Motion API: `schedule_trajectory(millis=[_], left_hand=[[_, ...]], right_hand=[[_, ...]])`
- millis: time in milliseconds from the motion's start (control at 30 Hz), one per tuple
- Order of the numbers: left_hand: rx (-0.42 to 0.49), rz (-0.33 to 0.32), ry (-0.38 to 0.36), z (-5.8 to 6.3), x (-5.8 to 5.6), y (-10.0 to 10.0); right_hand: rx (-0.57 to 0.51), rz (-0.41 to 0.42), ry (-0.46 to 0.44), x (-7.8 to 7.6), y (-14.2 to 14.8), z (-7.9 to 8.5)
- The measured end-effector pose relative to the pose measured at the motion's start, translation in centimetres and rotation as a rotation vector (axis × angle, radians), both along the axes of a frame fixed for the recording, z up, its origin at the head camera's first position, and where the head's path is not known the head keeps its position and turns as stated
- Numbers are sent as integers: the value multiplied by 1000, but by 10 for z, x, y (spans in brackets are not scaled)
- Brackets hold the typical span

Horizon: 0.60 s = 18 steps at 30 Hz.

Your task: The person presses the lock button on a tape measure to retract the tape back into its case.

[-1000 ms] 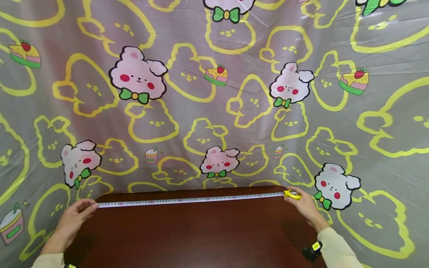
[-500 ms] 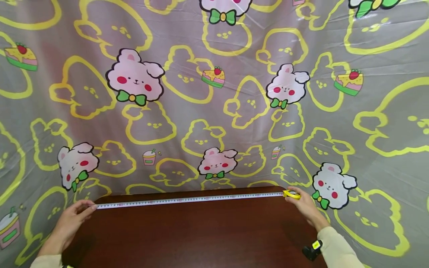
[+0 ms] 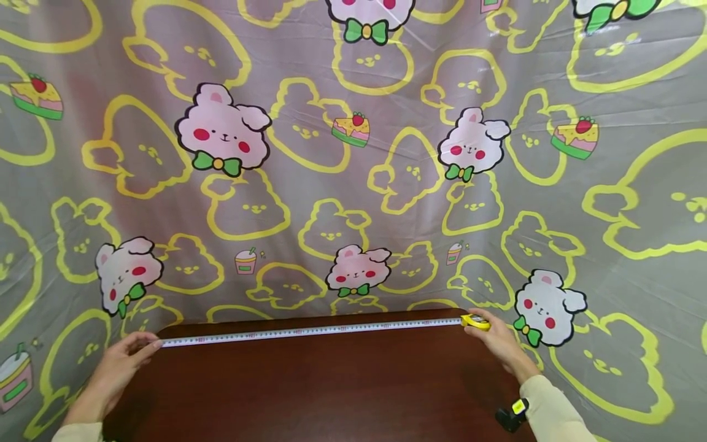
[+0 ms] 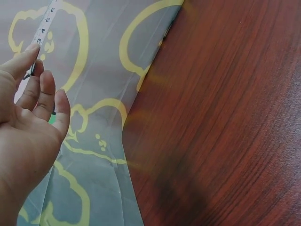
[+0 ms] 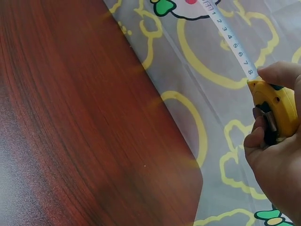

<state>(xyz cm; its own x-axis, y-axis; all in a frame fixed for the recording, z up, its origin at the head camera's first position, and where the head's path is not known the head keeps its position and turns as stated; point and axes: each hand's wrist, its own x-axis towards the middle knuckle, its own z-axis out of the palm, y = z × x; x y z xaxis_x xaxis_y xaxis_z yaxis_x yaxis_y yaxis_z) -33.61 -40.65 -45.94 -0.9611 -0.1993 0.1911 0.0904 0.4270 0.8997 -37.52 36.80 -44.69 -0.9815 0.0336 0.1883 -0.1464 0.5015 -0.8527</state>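
A yellow tape measure (image 3: 476,322) sits in my right hand (image 3: 499,344), its fingers and thumb curled round the case. From its mouth the white blade (image 3: 320,330) stretches straight across to the left, close over the far part of the table in the head view. My left hand (image 3: 118,368) pinches the blade's free end between thumb and fingers. In the left wrist view the thumb (image 4: 23,61) presses on the blade near the 3 mark. Printed numbers up to 8 show beside the yellow case (image 5: 277,110) in the right wrist view.
A dark reddish-brown wooden table (image 3: 320,393) lies beneath both hands. Grey cloth (image 3: 309,184) printed with yellow outlines and white rabbit heads hangs behind and at both sides. A black wrist device (image 3: 510,417) is strapped at the right sleeve.
The right hand with the tape case has shifted slightly left, and the left hand slightly right. The blade stays stretched between them. The head view has shifted a little.
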Motion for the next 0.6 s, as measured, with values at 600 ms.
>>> schedule_trajectory(millis=[600], left_hand=[[-42, -25, 28, -4, 1, 12]], right_hand=[[38, 12, 48, -6, -19, -5]])
